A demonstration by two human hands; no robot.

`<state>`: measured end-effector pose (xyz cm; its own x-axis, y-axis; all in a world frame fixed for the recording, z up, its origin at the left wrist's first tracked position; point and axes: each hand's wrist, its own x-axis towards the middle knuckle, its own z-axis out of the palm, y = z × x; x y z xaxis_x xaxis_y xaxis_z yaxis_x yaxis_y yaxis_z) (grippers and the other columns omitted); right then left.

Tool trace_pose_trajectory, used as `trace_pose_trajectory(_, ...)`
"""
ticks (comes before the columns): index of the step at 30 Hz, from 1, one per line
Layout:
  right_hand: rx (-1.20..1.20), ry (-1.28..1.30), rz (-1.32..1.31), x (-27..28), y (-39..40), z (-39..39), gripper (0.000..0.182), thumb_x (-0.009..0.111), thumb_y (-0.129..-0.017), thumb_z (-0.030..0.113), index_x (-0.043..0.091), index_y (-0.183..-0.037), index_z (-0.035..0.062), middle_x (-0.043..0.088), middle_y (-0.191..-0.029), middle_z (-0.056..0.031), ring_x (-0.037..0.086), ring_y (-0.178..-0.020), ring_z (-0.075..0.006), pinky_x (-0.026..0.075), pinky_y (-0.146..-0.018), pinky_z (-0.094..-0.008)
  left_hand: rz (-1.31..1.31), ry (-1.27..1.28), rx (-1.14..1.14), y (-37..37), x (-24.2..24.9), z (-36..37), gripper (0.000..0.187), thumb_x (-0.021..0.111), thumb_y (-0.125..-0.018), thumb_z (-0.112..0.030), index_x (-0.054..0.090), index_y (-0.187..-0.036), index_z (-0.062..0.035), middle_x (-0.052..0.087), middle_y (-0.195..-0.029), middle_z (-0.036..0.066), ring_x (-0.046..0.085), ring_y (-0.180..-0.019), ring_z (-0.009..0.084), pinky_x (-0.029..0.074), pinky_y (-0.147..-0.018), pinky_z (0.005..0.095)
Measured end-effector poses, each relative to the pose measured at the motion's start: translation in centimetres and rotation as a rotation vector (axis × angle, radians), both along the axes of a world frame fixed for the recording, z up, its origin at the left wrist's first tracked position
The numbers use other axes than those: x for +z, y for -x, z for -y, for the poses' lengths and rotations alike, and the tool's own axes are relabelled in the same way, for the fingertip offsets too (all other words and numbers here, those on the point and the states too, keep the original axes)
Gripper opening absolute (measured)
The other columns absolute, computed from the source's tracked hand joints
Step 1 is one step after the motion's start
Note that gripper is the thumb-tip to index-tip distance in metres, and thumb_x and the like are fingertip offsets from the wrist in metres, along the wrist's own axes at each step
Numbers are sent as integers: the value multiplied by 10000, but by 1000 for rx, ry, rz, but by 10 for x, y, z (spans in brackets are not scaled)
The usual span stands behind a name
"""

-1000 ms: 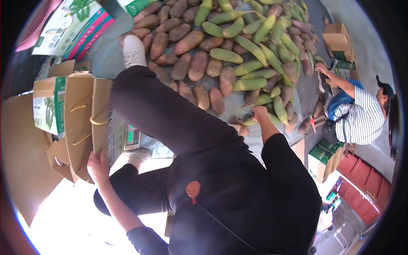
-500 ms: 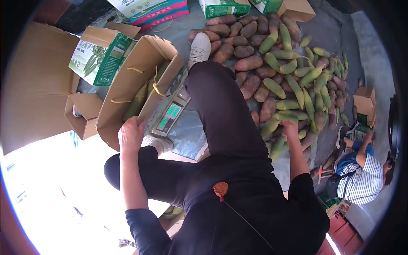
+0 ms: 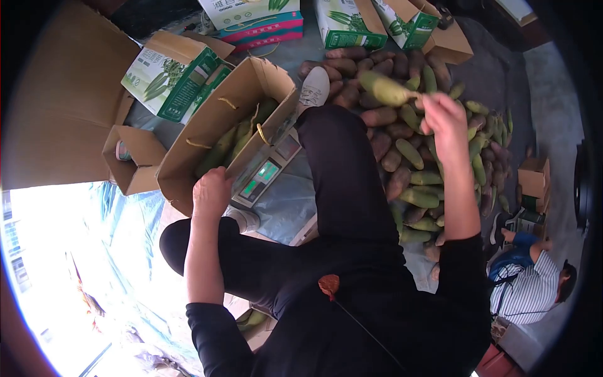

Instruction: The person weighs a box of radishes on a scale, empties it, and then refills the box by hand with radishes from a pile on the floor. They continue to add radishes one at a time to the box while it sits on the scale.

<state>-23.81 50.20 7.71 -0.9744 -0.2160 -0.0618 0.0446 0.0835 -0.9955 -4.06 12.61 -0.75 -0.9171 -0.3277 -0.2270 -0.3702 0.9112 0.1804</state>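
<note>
My right hand (image 3: 445,122) is raised over the pile, its fingers closed on the thin end of a green radish (image 3: 384,89), slightly blurred. My left hand (image 3: 212,191) grips the near rim of an open cardboard box (image 3: 201,122) with yellow rope handles. Inside that box lie several green radishes (image 3: 220,154), partly hidden by its walls. The box rests on or against a digital scale (image 3: 257,182) with lit green displays; the contact is hidden. Below my right hand spreads a pile of green radishes (image 3: 409,154) and reddish-purple ones (image 3: 397,182).
Printed green-and-white cartons (image 3: 163,78) stand left and at the back, beside a pink-and-teal box (image 3: 270,31). A small open carton (image 3: 133,160) sits left of the box. My knee (image 3: 333,125) is between box and pile. Another person (image 3: 531,283) crouches at far right.
My right hand has lifted a green radish from the pile and moved it up and forward. My left hand stays at the box rim. The whole view has shifted slightly.
</note>
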Motion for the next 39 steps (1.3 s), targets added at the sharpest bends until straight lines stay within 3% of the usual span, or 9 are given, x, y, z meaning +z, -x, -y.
trace_pose_trajectory(8,501,499,61,89,48,141,156,626,-864,191,590,-841,41,455,-613,59,451,-539,-64,393,-527,-228,4,-2,-14,-1,-4,3,220,650,-789,-221,593,-828,-12,630,-839,193,618,-833,373,491,-731,457)
trace_pose_trajectory(10,458,454,70,87,45,177,184,585,-893,238,587,-784,91,384,-583,78,300,-496,-42,274,-484,-202,10,-9,-10,-1,-4,4,224,647,-792,-226,592,-826,-12,630,-839,193,618,-833,372,491,-731,457)
trace_pose_trajectory(12,498,503,219,63,55,200,152,632,-863,142,579,-959,36,509,-699,33,491,-592,-70,422,-547,-226,16,-7,-15,0,-5,4,231,642,-795,-235,592,-826,-12,630,-835,191,617,-834,370,491,-730,457)
trace_pose_trajectory(14,413,331,73,54,39,216,208,597,-872,219,643,-845,18,369,-570,79,324,-495,-42,336,-510,-210,22,3,-19,0,-4,4,231,643,-793,-237,591,-824,-14,630,-835,191,617,-834,369,491,-731,456)
trace_pose_trajectory(16,452,329,27,37,36,223,173,655,-786,183,674,-780,12,626,-724,-47,487,-560,-102,417,-479,-258,28,12,-27,2,-3,3,231,643,-791,-238,591,-822,-15,629,-835,191,617,-834,368,491,-731,456)
trace_pose_trajectory(20,536,94,-251,19,18,234,203,652,-807,223,689,-827,24,615,-693,-24,531,-590,-93,433,-535,-262,37,17,-32,3,-2,3,236,640,-789,-244,587,-826,-17,629,-847,188,614,-839,366,488,-727,456)
trace_pose_trajectory(24,901,-367,-634,10,13,223,257,590,-848,292,678,-910,58,657,-795,-133,627,-720,-255,471,-678,-357,15,12,-62,0,-8,8,230,619,-796,-231,592,-868,-14,626,-876,208,603,-854,383,476,-729,472)
trace_pose_trajectory(31,621,-216,-247,7,40,103,267,573,-892,257,653,-1043,53,658,-819,-45,577,-687,-92,465,-609,-242,7,-65,-92,1,-7,5,257,604,-800,-215,606,-915,14,621,-877,238,594,-862,409,464,-736,475)
trace_pose_trajectory(39,-80,-376,334,-178,-13,-120,178,558,-873,155,647,-909,5,600,-726,-38,541,-615,-127,448,-551,-271,-4,-109,-69,5,-1,-3,299,594,-815,-194,603,-989,49,625,-890,263,597,-868,421,465,-761,441)
